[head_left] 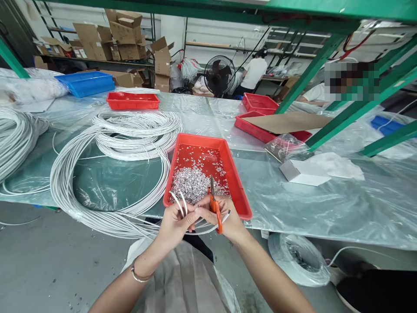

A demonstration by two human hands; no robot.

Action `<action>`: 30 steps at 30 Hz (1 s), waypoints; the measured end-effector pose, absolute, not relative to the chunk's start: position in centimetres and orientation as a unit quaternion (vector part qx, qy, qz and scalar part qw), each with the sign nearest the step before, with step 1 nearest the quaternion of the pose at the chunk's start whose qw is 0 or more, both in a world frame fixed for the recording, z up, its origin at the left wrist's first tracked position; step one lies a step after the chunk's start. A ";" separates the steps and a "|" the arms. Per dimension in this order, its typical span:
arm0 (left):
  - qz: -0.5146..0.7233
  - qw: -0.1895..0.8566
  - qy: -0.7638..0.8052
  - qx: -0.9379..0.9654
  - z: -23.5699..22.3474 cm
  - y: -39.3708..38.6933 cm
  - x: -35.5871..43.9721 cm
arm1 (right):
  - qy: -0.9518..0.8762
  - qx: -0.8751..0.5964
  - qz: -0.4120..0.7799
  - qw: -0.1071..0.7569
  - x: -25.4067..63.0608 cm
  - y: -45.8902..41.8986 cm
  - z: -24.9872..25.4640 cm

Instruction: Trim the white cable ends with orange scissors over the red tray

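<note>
My left hand (174,224) is closed around white cables (177,201), and two of their ends stick up past the fingers. Orange-handled scissors (214,205) sit in my right hand (230,219), blades pointing up and away. My fingertips meet in front of me, and whatever small piece lies between them is too covered to make out. A white cable with a dark tip also runs by my right hand. Just beyond both hands lies a red tray (240,191) with a heap of small shiny pieces (192,184).
Large coils of white cable (61,174) lie left of the tray, partly over the table edge. At the right are a small open white box (304,173) and green posts (312,82). Farther back stand red trays (132,101), a blue tray (86,82), a fan (220,76) and a person (256,71).
</note>
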State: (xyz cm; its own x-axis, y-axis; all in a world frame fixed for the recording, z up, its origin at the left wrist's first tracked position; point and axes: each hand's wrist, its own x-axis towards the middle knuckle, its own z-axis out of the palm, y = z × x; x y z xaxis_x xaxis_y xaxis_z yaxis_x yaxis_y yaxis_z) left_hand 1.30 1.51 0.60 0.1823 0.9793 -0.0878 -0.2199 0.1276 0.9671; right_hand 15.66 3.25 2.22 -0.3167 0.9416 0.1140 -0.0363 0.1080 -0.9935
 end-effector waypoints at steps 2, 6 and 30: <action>0.516 0.558 0.438 0.480 0.1 1.6 1.5 | -0.622 -0.399 0.501 0.450 15.8 3.0 2.0; 0.563 0.468 0.450 0.512 -0.5 1.9 1.7 | -0.657 -0.430 0.410 0.463 15.8 2.6 1.8; 0.467 0.709 0.337 0.407 0.5 2.0 0.9 | -0.561 -0.366 0.600 0.437 16.1 3.4 2.7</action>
